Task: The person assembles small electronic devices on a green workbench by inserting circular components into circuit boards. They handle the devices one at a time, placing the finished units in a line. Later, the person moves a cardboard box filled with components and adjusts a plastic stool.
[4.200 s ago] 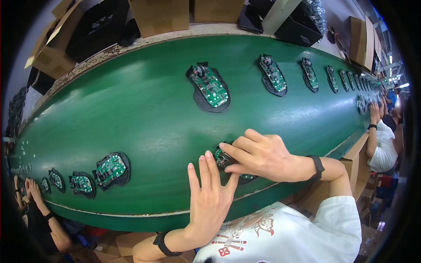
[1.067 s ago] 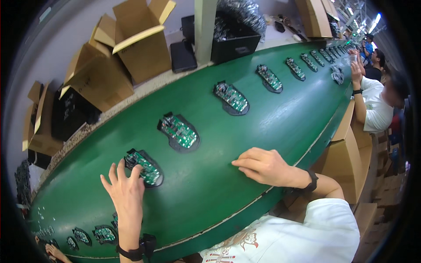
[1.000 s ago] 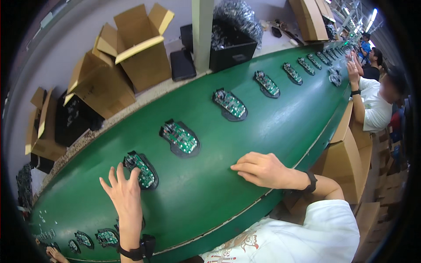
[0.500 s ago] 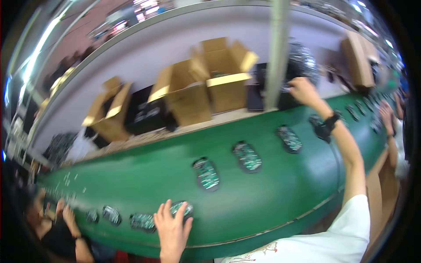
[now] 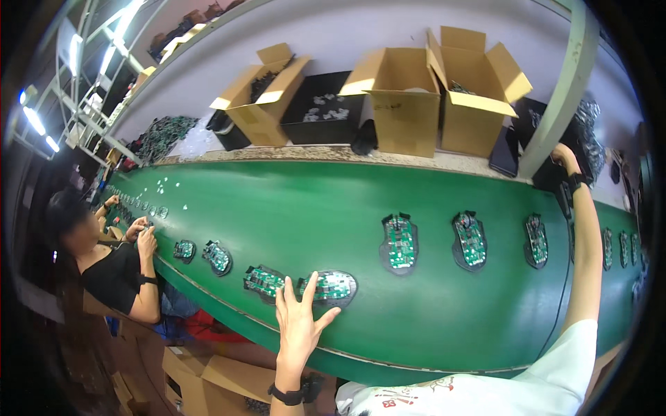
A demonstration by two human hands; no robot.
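My left hand [image 5: 298, 322] has its fingers spread, the tips over the near end of a green circuit board in a dark oval shell [image 5: 338, 286]. It seems to rest on this piece rather than grip it. A second board in a dark shell [image 5: 263, 280] lies just left of the fingers. Stretched far out to the right, my right hand [image 5: 566, 159] is at a black container [image 5: 550, 176] beside the shelf post, and its fingertips are hidden there. Three more boards in shells, the nearest of them [image 5: 400, 243], lie in a row between my hands.
All lie on a green belt [image 5: 291, 208]. Behind it a ledge holds cardboard boxes [image 5: 406, 111] and a black tray [image 5: 326, 111] of pale small parts. A whitish post [image 5: 565, 90] rises at right. Left, a co-worker [image 5: 125, 270] handles a piece. A dark cable [image 5: 562, 298] crosses the belt.
The view has swung left, so the belt and boxes appear farther right. My left hand stays at the same board, its fingers still spread. My right hand remains near the black container.
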